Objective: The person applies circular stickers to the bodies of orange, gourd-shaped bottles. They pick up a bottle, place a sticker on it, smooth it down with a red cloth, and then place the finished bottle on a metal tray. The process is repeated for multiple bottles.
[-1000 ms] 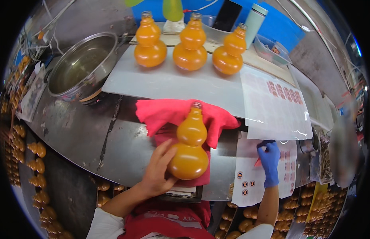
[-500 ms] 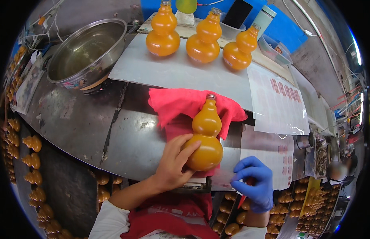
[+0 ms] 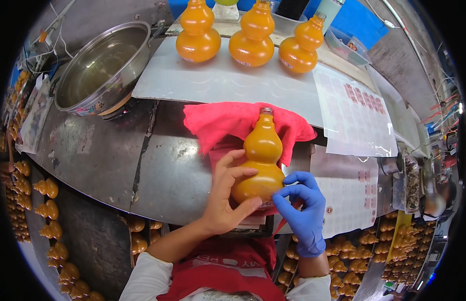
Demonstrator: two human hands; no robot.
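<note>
Cupping the lower bulb of an orange gourd-shaped bottle (image 3: 261, 160) from its nine o'clock side, the bare left hand (image 3: 228, 195) has its fingers curled round the curve and its thumb under the base, so the bottle is held firmly. The right hand (image 3: 302, 208), in a blue glove, meets the same bulb from about four o'clock; its thumb and forefinger are pinched nearly together against the bottle's lower edge, the other fingers spread loose, and whether something small sits in that pinch cannot be told

The bottle lies tilted on a pink cloth (image 3: 218, 123), neck and small cap pointing to twelve o'clock, base toward the person. The cloth is spread over the dark metal table (image 3: 112, 155) and reaches up to a pale grey mat (image 3: 218, 83) at twelve o'clock

On the far edge of that mat three more orange bottles (image 3: 252, 40) stand upright in a row. At ten o'clock from the hands a steel bowl (image 3: 100, 70) sits on the table, well apart. At two o'clock lie clear sheets of small red stickers (image 3: 356, 108), and another sticker sheet (image 3: 351, 198) lies just beside the gloved hand at three o'clock. Along the lower rim, at eight and four o'clock, many small orange gourd bottles (image 3: 47, 210) fill crates below the table edge
</note>
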